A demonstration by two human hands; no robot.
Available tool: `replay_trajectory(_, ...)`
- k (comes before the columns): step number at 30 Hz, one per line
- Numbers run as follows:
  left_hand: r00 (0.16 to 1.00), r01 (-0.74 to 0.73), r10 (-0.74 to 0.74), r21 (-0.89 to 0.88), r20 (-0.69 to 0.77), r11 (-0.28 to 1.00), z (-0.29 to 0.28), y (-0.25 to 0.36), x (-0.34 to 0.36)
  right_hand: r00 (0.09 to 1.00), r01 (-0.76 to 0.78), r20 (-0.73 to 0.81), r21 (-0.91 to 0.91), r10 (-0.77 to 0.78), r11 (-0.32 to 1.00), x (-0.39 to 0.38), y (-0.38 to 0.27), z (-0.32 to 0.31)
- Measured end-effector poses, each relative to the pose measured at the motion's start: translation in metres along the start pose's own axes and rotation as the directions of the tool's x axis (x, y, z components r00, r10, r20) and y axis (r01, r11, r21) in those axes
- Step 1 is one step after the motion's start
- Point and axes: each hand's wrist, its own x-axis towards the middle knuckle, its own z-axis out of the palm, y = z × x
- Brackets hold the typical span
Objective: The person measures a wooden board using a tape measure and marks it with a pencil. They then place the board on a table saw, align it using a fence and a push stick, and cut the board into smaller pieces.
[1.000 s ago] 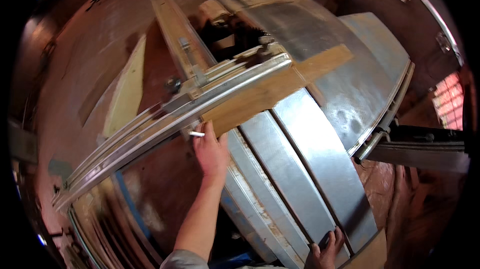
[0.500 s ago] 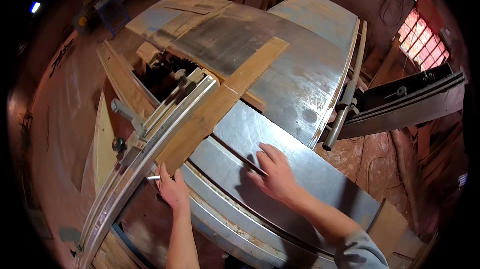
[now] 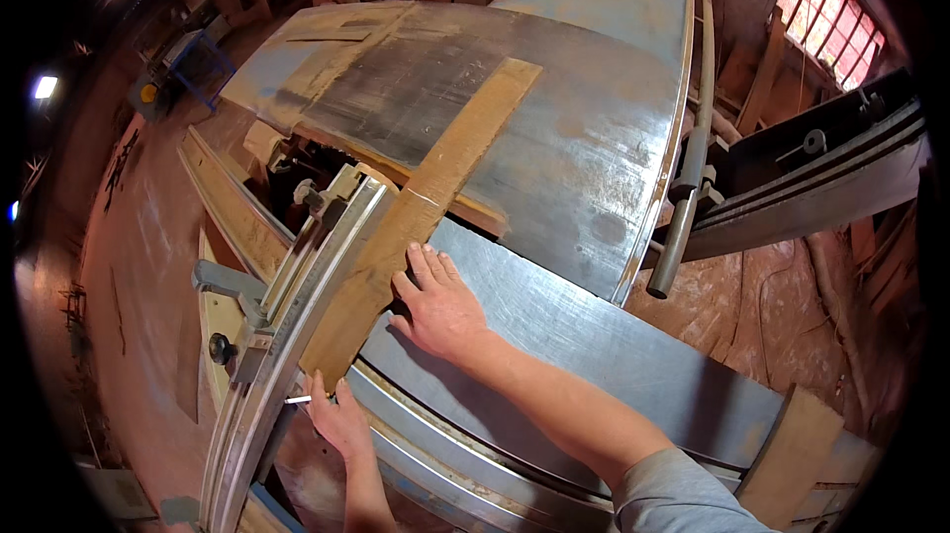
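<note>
A long brown wooden board (image 3: 435, 177) lies across the machine's metal table, along the aluminium fence (image 3: 341, 261). A pale line crosses its face near the middle. At the board's near end, the fingers and thumb of my left hand (image 3: 341, 422) are closed on the end edge. A thin white stick, like a cigarette (image 3: 297, 399), juts out from between that hand's fingers. My right hand (image 3: 440, 305) rests at the board's right edge with its fingers stretched out, the fingertips against the wood. The board hides part of the table slot beneath.
A grey clamp-like stop (image 3: 233, 286) with a black knob sits on the fence's left. Past the fence's far end is a dark opening (image 3: 322, 152) in the table. A metal rail with a round bar (image 3: 678, 236) runs along the right side. Another wood piece (image 3: 792, 459) lies near right.
My right hand has moved left from the bare metal table to the board's edge. My left hand stays at the board's near end. The whole view has shifted somewhat.
</note>
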Motion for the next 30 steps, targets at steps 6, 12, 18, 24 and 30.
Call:
replay_trajectory(6, 1.000, -0.016, 0.016, 0.017, 0.010, 1.000, 0.001, 0.000, 0.003, 1.000, 0.007, 0.012, 0.016, -0.007, 1.000, 0.002, 0.002, 0.000)
replay_trajectory(12, 1.000, 0.000, 0.000, 0.017, -0.013, 1.000, 0.006, -0.004, 0.003, 0.999, 0.010, 0.032, 0.027, -0.010, 1.000, 0.005, 0.004, -0.003)
replay_trajectory(18, 1.000, -0.023, 0.023, 0.055, -0.014, 0.998, 0.007, -0.006, 0.005, 0.999, 0.012, 0.029, 0.044, -0.013, 0.999, 0.007, 0.007, 0.004)
replay_trajectory(24, 1.000, -0.002, 0.003, 0.038, -0.020, 0.999, 0.010, -0.003, 0.006, 0.999, 0.009, 0.032, 0.039, -0.010, 0.999, 0.010, 0.007, 0.004)
replay_trajectory(30, 0.999, -0.003, 0.005, 0.045, -0.034, 0.999, 0.013, -0.008, 0.009, 0.999, 0.012, 0.041, 0.045, -0.013, 0.999, 0.011, 0.008, 0.006)
